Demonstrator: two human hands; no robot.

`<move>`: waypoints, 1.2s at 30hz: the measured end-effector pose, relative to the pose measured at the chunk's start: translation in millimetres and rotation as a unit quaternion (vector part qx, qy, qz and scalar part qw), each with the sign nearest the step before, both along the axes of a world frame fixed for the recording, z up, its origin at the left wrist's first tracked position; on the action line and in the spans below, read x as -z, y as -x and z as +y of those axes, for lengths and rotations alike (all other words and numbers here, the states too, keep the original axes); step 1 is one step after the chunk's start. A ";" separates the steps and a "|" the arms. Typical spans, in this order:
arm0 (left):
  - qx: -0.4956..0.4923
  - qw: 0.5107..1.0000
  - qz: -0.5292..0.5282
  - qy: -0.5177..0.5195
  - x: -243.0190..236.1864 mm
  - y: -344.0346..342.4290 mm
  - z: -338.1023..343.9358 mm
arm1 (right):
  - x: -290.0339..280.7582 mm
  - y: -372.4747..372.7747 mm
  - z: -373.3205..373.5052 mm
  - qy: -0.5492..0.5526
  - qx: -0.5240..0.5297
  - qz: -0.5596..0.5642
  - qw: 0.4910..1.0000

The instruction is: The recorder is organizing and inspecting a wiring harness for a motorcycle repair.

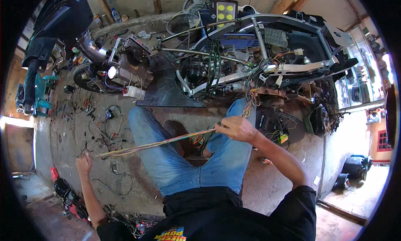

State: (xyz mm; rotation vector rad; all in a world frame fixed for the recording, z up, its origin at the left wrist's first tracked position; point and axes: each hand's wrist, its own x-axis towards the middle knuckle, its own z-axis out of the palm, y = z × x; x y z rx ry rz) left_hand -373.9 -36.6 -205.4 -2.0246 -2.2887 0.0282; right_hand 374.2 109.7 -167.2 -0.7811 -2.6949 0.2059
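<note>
A long bundle of colored wires runs across my lap, stretched nearly straight. My right hand is closed around it above my right knee. From there the wires lead up toward a bare motorcycle frame. My left hand is closed at the far left, beside the bundle's thin tan end. Whether it pinches that end or a fine strand is too small to tell. More loose wires with white connectors hang on the frame's near rail.
At the left stands the motorcycle's front end, with a radiator and a wheel. Scraps of cable and small parts litter the concrete floor. A work light stands behind the frame. More parts lie at right.
</note>
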 end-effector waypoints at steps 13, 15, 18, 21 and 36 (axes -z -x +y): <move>-0.091 0.983 -0.141 0.076 73.7 -63.9 -103.7 | 10.5 57.0 -38.1 0.074 0.137 0.015 0.988; -0.119 0.981 -0.114 0.098 84.8 -61.5 -135.1 | -9.6 65.8 -47.0 0.028 0.162 0.096 0.982; -0.118 0.980 -0.142 0.076 90.0 -88.6 -154.5 | -17.4 62.5 -73.6 0.022 0.263 0.155 0.952; -0.180 0.965 -0.164 0.101 105.3 -90.1 -182.9 | 10.1 72.5 -78.4 0.202 0.549 0.499 0.639; -0.293 0.893 -0.216 0.264 150.4 -125.7 -210.8 | -19.9 113.4 -11.5 0.534 0.244 0.754 0.295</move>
